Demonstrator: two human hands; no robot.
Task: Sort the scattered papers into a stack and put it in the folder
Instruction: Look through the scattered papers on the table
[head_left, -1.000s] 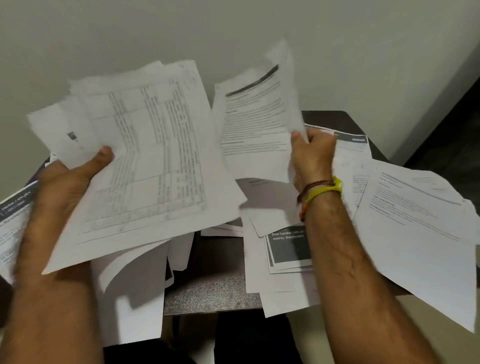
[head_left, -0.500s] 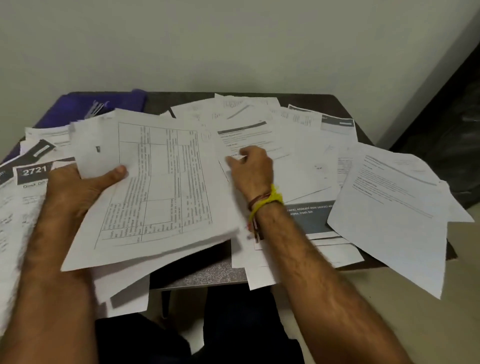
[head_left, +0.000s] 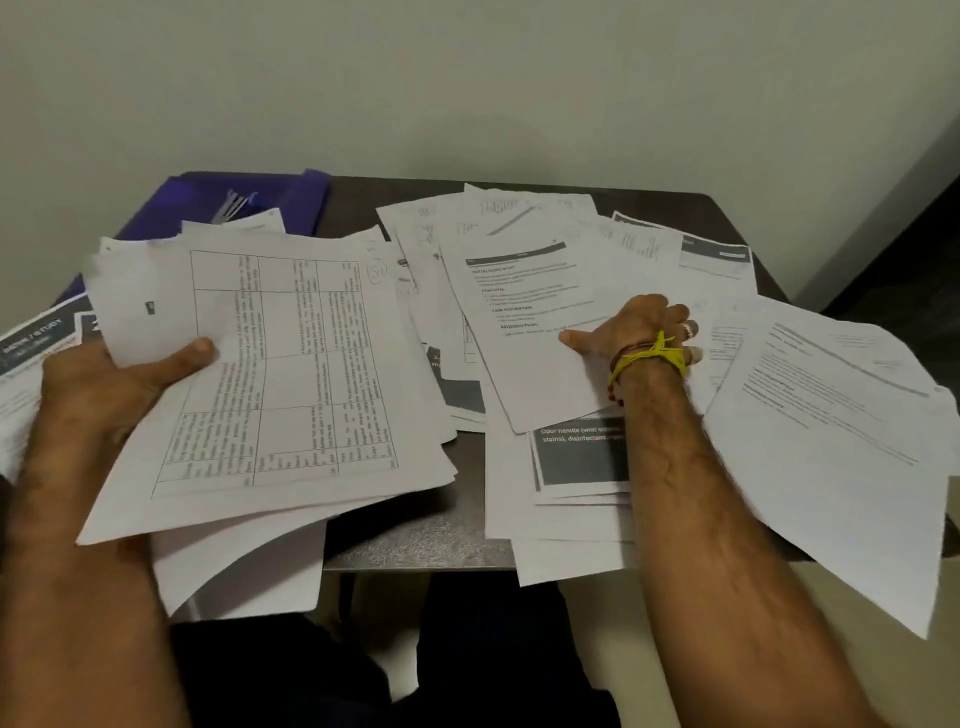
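The left hand (head_left: 111, 384) grips a sheaf of papers (head_left: 280, 374) at the 9 o'clock side of the view, thumb laid across the top sheet, which carries a printed table; the fingers are hidden beneath. The sheaf is tilted and held above the near left edge of the dark table (head_left: 415, 540), with more loose sheets (head_left: 244, 571) hanging below it over the edge. The right hand (head_left: 636, 327), a yellow thread band (head_left: 652, 358) at its wrist, rests at about 2 o'clock on a text sheet (head_left: 524, 332); its thumb lies on the page and its fingers curl at the sheet's right edge, though whether they pinch it cannot be told. Scattered papers (head_left: 571, 234) overlap across the table's right half, and one large sheet (head_left: 841, 441) juts past the table edge at 3 o'clock. The purple folder (head_left: 291, 197) lies at 11 o'clock at the far left corner, partly covered by paper, with a metal clip (head_left: 234, 205) showing on it.
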